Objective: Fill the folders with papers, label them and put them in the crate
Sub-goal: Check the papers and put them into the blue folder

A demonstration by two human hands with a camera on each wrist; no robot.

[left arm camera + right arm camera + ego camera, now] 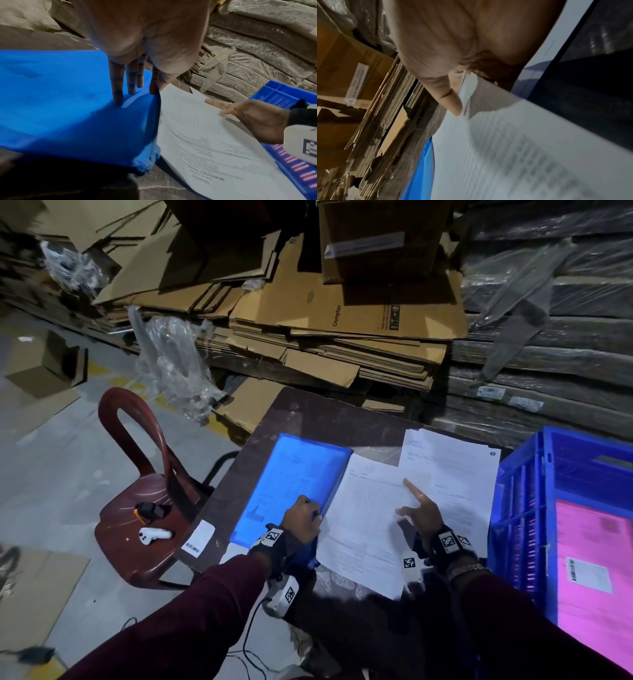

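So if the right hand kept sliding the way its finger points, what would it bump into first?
Probably the second sheet of paper. The right hand points its forefinger up-left across the printed sheet it rests on, toward that overlapping page's corner. Depth is hard to judge.

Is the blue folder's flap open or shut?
Open: left hand pinches the blue folder edge up, and a paper sticks out of the gap.

On the dark tabletop [308, 419] the blue plastic folder [291, 484] lies at the left, with the printed white sheet [363, 515] touching its right edge and a second white sheet [455, 470] behind and to the right. The blue slatted plastic crate [520, 508] stands at the right, with the pink folder [596, 577] inside it. The maroon plastic chair [137, 518] stands left of the table.
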